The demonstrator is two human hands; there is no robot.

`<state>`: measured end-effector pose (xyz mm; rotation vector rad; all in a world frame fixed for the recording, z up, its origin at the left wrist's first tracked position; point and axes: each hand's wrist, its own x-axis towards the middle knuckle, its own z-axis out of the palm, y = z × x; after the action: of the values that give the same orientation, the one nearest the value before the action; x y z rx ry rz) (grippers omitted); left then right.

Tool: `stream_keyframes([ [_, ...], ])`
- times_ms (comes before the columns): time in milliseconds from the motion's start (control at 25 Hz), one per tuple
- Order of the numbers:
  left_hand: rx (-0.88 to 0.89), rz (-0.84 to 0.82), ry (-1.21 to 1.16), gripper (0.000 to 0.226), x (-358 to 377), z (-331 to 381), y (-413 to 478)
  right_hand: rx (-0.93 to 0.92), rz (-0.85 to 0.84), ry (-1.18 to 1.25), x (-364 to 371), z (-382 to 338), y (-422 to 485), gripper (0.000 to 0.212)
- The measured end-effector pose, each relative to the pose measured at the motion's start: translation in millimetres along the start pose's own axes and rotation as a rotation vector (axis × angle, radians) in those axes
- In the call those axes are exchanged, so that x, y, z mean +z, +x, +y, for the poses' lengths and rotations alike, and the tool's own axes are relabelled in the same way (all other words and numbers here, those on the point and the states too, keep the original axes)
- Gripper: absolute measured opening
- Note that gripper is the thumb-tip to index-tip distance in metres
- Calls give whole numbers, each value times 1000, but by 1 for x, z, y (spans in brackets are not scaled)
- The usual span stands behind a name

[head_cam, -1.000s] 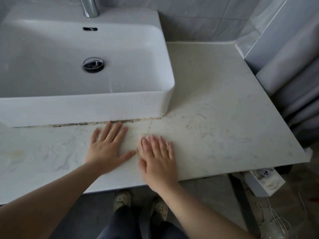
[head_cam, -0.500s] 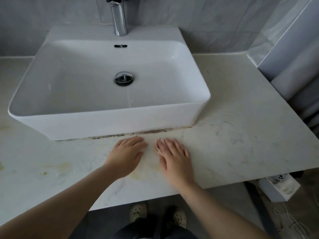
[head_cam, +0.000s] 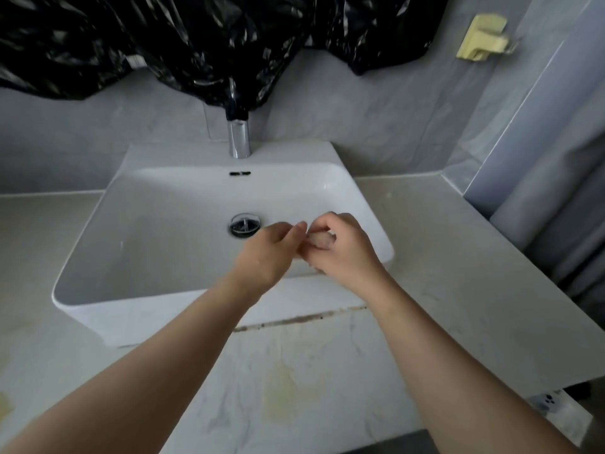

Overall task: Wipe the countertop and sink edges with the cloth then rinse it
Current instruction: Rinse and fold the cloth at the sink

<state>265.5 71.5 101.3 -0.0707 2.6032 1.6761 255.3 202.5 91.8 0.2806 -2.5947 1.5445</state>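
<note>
My two hands meet above the right part of the white sink (head_cam: 157, 312). My left hand (head_cam: 270, 250) reaches to the right with its fingers stretched out, and the fingertips touch my right hand (head_cam: 343, 247). The fingers of my right hand are curled in toward the palm. I see no cloth in either hand or anywhere else in view. The pale marble countertop (head_cam: 442, 257) runs around the sink, with yellowish stains on it in front of me. The drain (head_cam: 245, 225) lies just left of my hands.
A chrome faucet (head_cam: 239, 139) rises behind the basin, its top covered by black plastic sheeting (head_cam: 196, 37) on the wall. A yellow hook (head_cam: 483, 39) sits at the upper right. A grey curtain (head_cam: 573, 224) hangs at the right. A white power strip (head_cam: 550, 404) lies below the counter's edge.
Both hands have lifted off the countertop in front of the sink and come together over the basin. The view has tilted up, and the wall and black plastic now show.
</note>
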Motion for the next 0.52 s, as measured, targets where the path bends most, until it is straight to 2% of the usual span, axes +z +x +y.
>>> stream_keyframes([
  [40, -76, -26, -109, 27, -2, 5, 7, 68, -6, 90, -5, -7, 10, 23],
  [120, -235, -6, -320, 27, -5, 12, 20, 211, -14, 459, -9, -14, 22, 30],
  [160, -300, 18, -445, 26, -6, 14, 26, 227, 0, 640, -7, -14, 26, 27],
  [200, -347, 34, -554, 24, -6, 16, 31, 230, 21, 721, -3, -14, 28, 23],
  [280, -369, 52, -637, 19, -1, 17, 38, 222, 31, 574, 7, -15, 29, 23],
  [400, -282, 115, -495, 12, 11, 16, 40, 170, 34, 422, 22, -17, 36, 17],
  [440, -250, 65, -503, 14, 14, 14, 40, 144, 60, 387, 25, -16, 40, 16],
  [520, -200, -146, -587, 20, 14, 11, 38, 105, 128, 271, 28, -11, 45, 26],
])
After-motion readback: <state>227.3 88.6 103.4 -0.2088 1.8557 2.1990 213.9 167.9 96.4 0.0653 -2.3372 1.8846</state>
